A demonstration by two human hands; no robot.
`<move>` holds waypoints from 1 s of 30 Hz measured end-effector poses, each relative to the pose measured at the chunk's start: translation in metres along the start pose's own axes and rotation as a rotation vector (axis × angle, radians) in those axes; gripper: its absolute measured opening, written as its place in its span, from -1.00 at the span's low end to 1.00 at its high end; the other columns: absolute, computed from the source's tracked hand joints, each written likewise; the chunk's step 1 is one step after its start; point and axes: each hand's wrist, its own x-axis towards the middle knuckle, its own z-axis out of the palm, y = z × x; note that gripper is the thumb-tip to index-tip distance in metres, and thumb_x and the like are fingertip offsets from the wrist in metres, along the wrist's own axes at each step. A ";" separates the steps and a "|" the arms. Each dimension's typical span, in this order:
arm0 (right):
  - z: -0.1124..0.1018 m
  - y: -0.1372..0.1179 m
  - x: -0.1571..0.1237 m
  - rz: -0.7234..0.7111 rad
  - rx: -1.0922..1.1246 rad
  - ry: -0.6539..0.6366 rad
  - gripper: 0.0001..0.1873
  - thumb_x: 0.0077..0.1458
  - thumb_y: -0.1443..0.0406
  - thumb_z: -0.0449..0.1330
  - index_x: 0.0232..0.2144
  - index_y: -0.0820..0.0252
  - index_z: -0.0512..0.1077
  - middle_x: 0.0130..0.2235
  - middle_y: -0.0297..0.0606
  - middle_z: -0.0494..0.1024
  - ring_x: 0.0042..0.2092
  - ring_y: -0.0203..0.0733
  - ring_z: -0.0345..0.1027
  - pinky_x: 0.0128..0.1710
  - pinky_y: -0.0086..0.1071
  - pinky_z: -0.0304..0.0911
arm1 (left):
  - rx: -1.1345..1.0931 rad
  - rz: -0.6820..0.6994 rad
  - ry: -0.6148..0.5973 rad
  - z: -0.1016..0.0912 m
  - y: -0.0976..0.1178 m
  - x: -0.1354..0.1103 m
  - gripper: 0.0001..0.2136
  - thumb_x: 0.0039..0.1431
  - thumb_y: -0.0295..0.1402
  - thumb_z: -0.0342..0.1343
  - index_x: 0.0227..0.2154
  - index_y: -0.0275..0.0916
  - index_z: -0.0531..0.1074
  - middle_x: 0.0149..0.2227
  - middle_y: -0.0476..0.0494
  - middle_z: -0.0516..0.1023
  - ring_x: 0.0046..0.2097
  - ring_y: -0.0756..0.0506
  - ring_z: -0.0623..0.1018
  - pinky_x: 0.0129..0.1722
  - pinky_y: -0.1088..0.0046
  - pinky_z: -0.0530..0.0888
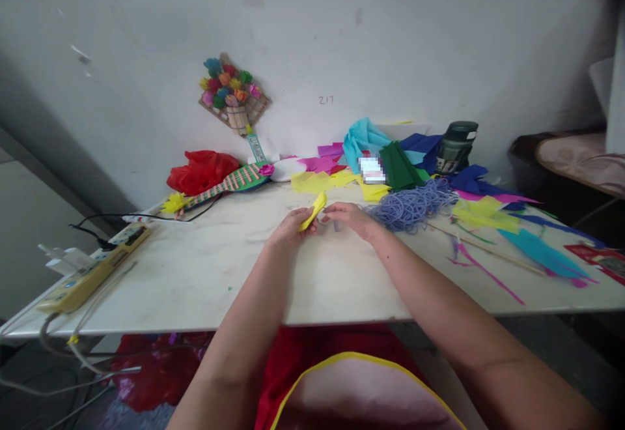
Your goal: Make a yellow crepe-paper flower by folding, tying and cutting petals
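My left hand (289, 227) pinches a small folded piece of yellow paper (314, 211) just above the white table (205, 273). My right hand (352, 217) rests close beside it, fingers curled toward the paper's lower end, touching or nearly touching it. Both forearms reach in from the bottom of the view. A heap of purple cord (410, 205) lies just right of my right hand.
Coloured paper sheets (390, 163) are piled at the back of the table, with strips and a thin stick (488, 247) to the right. A dark jar (456, 146), a red bag (202, 171), a paper guitar (229, 184), a power strip (92, 267) and a wall flower basket (233, 94) surround them.
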 end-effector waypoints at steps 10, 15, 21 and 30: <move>0.012 0.001 0.000 0.158 0.107 0.045 -0.91 -0.14 0.31 0.18 -0.54 0.23 0.34 -0.71 -0.48 0.23 -0.69 -0.48 0.00 -0.73 -0.54 -0.11 | 0.025 0.010 0.007 0.003 0.001 -0.001 -0.74 -0.04 -0.22 0.14 -0.45 -0.37 0.35 -0.54 -0.08 0.39 -0.55 0.06 0.38 -0.51 0.53 0.36; 0.008 0.002 -0.002 0.111 0.116 0.002 -0.82 -0.10 0.24 0.15 -0.60 0.24 0.30 -0.62 -0.38 0.37 -0.66 -0.45 0.15 -0.70 -0.53 -0.01 | 0.010 0.018 0.032 0.003 0.002 -0.002 -0.74 -0.03 -0.20 0.11 -0.41 -0.34 0.34 -0.48 -0.07 0.39 -0.49 0.06 0.39 -0.48 0.53 0.38; 0.010 0.000 -0.003 0.110 0.086 -0.036 -0.82 -0.12 0.22 0.14 -0.59 0.23 0.28 -0.65 -0.44 0.29 -0.66 -0.48 0.04 -0.68 -0.52 -0.10 | 0.070 0.045 0.089 0.004 0.000 0.000 -0.72 -0.05 -0.18 0.13 -0.41 -0.33 0.33 -0.50 -0.05 0.36 -0.50 0.08 0.37 -0.48 0.55 0.35; 0.007 -0.009 -0.007 0.023 -0.188 0.085 -0.79 -0.11 0.19 0.11 -0.57 0.23 0.36 -0.69 -0.49 0.15 -0.61 -0.43 -0.03 -0.60 -0.48 -0.11 | 0.257 0.052 0.134 0.003 0.001 0.000 -0.65 -0.08 -0.07 0.11 -0.53 -0.33 0.30 -0.55 -0.05 0.36 -0.53 0.06 0.36 -0.47 0.51 0.33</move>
